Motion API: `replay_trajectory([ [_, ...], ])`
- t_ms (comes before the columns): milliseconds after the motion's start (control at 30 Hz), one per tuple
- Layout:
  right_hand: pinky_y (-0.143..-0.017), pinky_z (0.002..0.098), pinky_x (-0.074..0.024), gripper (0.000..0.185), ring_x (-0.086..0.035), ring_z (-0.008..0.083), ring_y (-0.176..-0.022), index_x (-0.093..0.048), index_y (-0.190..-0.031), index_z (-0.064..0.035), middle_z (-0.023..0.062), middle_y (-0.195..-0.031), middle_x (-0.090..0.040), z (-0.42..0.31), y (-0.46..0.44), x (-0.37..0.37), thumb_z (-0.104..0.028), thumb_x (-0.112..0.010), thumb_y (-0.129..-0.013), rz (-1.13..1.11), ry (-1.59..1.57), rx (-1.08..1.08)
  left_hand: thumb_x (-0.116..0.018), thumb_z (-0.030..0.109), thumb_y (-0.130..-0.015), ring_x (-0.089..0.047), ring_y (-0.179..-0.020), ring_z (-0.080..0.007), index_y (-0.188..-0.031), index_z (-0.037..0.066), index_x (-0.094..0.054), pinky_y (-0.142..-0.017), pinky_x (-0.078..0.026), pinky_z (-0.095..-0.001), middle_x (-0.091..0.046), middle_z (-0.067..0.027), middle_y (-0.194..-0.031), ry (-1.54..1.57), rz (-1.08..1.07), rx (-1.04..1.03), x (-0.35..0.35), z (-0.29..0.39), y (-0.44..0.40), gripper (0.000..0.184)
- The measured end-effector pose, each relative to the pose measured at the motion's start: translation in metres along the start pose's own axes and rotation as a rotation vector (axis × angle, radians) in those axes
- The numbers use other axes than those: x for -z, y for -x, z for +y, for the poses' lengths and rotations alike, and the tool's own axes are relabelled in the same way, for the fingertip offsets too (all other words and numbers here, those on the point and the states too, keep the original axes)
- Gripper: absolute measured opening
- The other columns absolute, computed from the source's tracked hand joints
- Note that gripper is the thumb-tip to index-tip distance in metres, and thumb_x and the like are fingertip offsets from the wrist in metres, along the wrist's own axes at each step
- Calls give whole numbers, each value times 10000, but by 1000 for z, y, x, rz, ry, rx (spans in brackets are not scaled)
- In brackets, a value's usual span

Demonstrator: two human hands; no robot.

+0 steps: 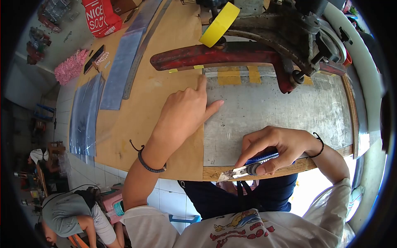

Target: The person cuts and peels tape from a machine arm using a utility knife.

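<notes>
My left hand (182, 109) rests at the left edge of the metal plate (281, 115). Its index finger points at the plate's upper left corner, the thumb is spread, and the other fingers look curled. In my right hand (283, 144) is a blue utility knife (248, 168), held over the plate's front edge with its blade out and aimed left. Yellow-brown tape strips (228, 76) lie along the plate's far side. Just beyond them runs a worn red metal bar (215, 56), part of a heavy machine arm (264, 31).
A yellow tape roll (219, 25) leans on the machine. Clear plastic sheets (124, 62) and a long metal ruler (138, 58) lie on the wooden table (173, 37). Farther left are a phone (94, 59) and a red bag (100, 18). Another person (68, 215) sits bent over at lower left.
</notes>
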State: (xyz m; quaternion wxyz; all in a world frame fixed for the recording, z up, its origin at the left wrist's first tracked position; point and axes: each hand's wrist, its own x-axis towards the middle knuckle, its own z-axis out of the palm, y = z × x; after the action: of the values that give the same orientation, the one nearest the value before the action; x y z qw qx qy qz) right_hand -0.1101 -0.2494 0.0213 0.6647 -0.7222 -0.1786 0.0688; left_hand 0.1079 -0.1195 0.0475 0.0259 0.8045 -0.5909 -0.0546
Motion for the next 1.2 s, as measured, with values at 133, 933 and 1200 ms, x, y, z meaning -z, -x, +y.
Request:
replay_trajectory([
  [133,-778,324,-478,422,-633,206,-877,-660,-1349,-77,77,-957,-627,-3,1,1,-129,-709,-932,-7,-32,-51,-612,533,-960,-705,-687,-419,-1439,-36,-489,-664,-579,-485,-648,-252,-667,10,-11,-8,1,0,-2,754],
  [933,-778,326,-493,411,-647,210,-884,-672,-1334,-75,94,-1014,-646,-5,-1,0,-141,-716,-931,5,-5,-34,-604,345,-978,-700,-668,-424,-1047,-32,-602,-632,-572,-499,-671,-228,-674,49,157,97,-8,-3,0,384],
  [1200,-771,324,-524,406,-679,219,-874,-703,-1283,-50,103,-1007,-674,-9,-1,-1,-117,-760,-887,20,-49,-102,-577,240,-954,-691,-706,-450,-913,-88,-662,-721,-577,-500,-674,-289,-735,141,93,227,-6,-5,-4,341],
])
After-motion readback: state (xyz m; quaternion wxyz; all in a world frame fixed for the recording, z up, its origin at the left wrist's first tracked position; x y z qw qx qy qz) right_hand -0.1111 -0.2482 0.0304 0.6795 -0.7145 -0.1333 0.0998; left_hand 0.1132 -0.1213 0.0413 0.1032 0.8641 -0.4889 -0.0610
